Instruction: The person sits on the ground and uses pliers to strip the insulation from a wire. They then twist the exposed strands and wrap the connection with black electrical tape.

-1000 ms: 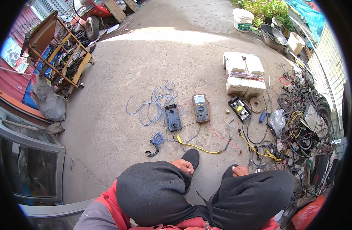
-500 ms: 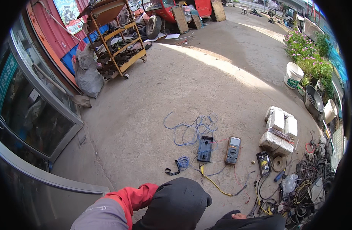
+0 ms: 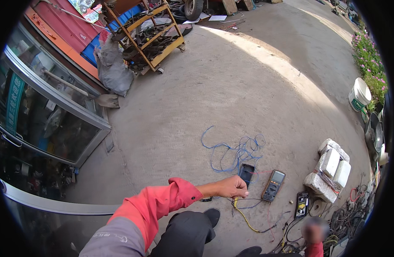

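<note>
My left hand [image 3: 231, 187], in a red sleeve, reaches out with curled fingers. Anything inside them is hidden. It hangs above the ground, partly covering an open dark plastic case [image 3: 248, 169] and the coil of blue wire. Just below its fingertips lies a yellow-and-black cable [image 3: 247, 219]. A grey-and-orange multimeter [image 3: 274, 185] rests face up to the right of the case. My right hand [image 3: 315, 231] is at the lower right, beside the cable pile; it is blurred and its fingers cannot be made out. Near it lies an open black box [image 3: 302, 204] with yellow inside.
Loose blue wire [image 3: 237, 152] spreads beyond the case. White foam blocks [image 3: 329, 171] and a heap of tangled cables [image 3: 349, 218] are at right. A glass door [image 3: 55, 124] stands left, a shelf cart [image 3: 147, 38] behind it. A white bucket [image 3: 359, 95] stands far right.
My left hand has come into view, stretched forward over the case and cables. My right hand has appeared at the lower right. The view has shifted, and a knee has moved lower.
</note>
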A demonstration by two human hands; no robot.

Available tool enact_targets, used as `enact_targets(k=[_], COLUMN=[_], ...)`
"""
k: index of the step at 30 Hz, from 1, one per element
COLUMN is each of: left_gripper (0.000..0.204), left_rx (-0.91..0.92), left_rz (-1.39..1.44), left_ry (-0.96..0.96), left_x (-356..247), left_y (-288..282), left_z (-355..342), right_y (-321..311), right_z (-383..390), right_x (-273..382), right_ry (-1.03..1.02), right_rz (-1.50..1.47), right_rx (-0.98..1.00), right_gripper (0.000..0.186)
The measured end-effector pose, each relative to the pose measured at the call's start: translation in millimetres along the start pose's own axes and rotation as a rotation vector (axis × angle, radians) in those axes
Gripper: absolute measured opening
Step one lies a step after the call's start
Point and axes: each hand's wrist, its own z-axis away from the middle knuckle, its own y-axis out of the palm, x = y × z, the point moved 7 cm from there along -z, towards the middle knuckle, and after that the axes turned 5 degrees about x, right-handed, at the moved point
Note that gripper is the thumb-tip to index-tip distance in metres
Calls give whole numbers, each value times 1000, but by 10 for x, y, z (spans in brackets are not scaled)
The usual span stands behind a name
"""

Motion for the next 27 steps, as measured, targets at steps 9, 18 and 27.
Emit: enact_targets(k=[9,18,27], left_gripper=[39,33,26], left_rx=[-425,-901,-1267], left_rz=[-411,-429,-548], left_ry=[366,415,426], left_x=[-1628,-3123,-3668], left_y=[299,516,-469], left_z=[1257,3454,5039], right_y=[2734,5089,6402], right_z=[942,2247,2731], right_x=[3458,4454,5862], right_ry=[157,258,302], right_rz=[-478,-788,-532], right_rx=[275,915,1290], right_gripper=[50,46,42])
